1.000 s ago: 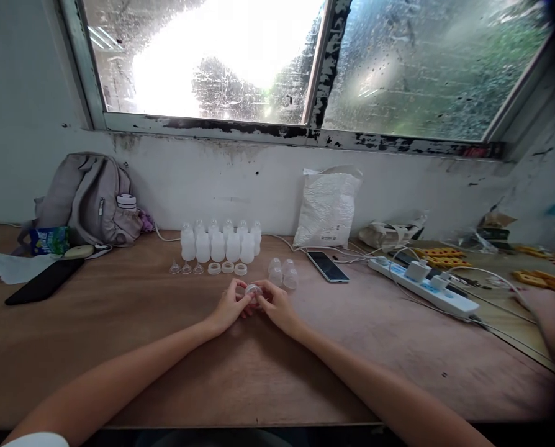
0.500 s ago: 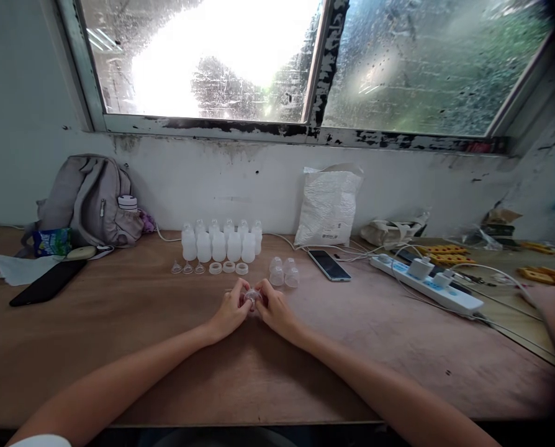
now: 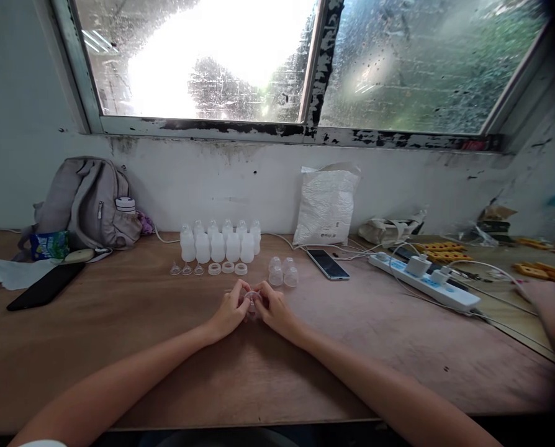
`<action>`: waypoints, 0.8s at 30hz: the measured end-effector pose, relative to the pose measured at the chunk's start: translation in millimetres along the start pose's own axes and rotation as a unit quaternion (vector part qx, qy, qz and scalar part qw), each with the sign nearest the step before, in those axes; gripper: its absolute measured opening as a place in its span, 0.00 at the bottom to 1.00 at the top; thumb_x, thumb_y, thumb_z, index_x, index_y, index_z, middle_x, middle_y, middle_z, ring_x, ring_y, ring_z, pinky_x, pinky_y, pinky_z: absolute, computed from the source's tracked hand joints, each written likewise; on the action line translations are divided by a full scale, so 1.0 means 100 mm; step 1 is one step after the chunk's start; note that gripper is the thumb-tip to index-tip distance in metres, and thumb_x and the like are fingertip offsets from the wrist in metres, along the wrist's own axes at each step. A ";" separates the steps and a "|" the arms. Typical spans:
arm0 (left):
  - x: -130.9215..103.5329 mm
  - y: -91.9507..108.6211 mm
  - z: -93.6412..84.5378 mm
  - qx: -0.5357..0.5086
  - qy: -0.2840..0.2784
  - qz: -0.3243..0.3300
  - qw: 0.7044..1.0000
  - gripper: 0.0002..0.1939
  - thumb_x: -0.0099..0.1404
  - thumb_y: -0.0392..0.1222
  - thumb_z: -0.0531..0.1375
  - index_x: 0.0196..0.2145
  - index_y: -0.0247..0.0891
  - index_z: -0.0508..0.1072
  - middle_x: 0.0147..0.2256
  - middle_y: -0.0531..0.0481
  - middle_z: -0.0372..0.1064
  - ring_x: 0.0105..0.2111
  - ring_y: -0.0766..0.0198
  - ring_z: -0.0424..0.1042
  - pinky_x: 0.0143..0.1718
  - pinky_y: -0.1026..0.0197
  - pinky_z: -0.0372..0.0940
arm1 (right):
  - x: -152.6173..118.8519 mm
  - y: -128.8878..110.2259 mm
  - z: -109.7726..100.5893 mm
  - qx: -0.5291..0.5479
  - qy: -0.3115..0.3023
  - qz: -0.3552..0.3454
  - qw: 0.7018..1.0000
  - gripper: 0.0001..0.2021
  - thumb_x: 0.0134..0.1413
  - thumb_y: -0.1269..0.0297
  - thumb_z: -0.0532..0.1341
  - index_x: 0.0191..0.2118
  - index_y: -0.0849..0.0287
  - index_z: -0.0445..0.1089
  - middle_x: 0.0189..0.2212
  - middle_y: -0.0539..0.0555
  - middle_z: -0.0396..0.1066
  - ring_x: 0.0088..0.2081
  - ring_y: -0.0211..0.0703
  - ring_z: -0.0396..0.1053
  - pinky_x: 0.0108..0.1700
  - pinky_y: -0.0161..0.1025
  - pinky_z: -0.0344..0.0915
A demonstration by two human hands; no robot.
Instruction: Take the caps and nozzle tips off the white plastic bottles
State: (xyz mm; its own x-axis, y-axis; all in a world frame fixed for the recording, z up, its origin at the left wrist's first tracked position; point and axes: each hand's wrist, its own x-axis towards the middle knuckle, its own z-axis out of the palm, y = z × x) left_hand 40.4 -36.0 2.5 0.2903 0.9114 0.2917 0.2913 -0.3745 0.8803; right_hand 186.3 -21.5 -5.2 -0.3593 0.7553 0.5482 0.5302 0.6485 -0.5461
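Both hands (image 3: 252, 300) gripping a clear piece (image 3: 252, 298), well apart from the table's (image 3: 189, 413) near edge.

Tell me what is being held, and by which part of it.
A small clear piece, pinched at its sides between the left hand and right hand; which part exactly is hidden.

The small piece (image 3: 252, 298) between the fingertips looks like clear, glossy plastic. The bottles (image 3: 217, 246) are frosted, milky plastic with a smooth, matt surface; the rings (image 3: 215, 269) are whitish, smooth plastic, while the nipples (image 3: 175, 269) and the domed caps (image 3: 290, 276) are see-through and shiny. The counter (image 3: 175, 360) has a brown wood surface with a low sheen. The mailer bag (image 3: 326, 206) is crinkled plastic, the backpack (image 3: 84, 202) soft matt cloth, the power strip (image 3: 424, 282) smooth white plastic, and the phone (image 3: 328, 264) glossy-faced.
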 end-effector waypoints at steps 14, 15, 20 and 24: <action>0.10 -0.23 0.01 -0.036 0.019 0.065 0.997 0.28 0.48 0.27 0.53 0.48 0.39 0.54 0.48 0.44 0.60 0.48 0.62 0.61 0.45 0.60 0.60 | 0.03 0.11 0.04 0.083 0.054 0.021 0.995 0.14 0.49 0.65 0.55 0.43 0.58 0.55 0.39 0.55 0.64 0.39 0.40 0.64 0.42 0.39 0.62; 0.11 -0.24 0.01 -0.023 0.028 0.067 0.997 0.29 0.47 0.26 0.53 0.48 0.39 0.55 0.49 0.44 0.58 0.49 0.61 0.59 0.46 0.59 0.59 | 0.03 0.14 0.06 0.067 0.042 0.020 0.997 0.14 0.49 0.66 0.55 0.44 0.58 0.56 0.40 0.56 0.64 0.40 0.41 0.64 0.43 0.39 0.61; 0.27 -0.15 -0.22 0.102 0.106 0.097 0.984 0.23 0.50 0.29 0.51 0.46 0.38 0.61 0.47 0.46 0.60 0.45 0.62 0.61 0.41 0.62 0.60 | 0.05 0.31 0.08 -0.038 -0.023 0.028 0.999 0.12 0.47 0.71 0.56 0.40 0.61 0.61 0.37 0.58 0.66 0.39 0.45 0.64 0.43 0.43 0.60; 0.57 -0.05 -0.75 0.309 0.098 0.047 0.945 0.12 0.59 0.41 0.49 0.39 0.38 0.66 0.31 0.49 0.69 0.28 0.63 0.68 0.31 0.62 0.61 | 0.06 0.37 0.09 -0.059 -0.047 0.024 0.997 0.13 0.46 0.71 0.56 0.41 0.63 0.59 0.39 0.60 0.65 0.40 0.46 0.64 0.43 0.42 0.60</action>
State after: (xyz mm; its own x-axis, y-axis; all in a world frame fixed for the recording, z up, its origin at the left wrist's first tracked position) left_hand -12.5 30.7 43.0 0.1856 0.8604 0.4747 0.7669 -0.4288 0.4775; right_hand 197.2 7.8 -27.7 -0.3998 0.7938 0.4582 0.6330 0.6007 -0.4883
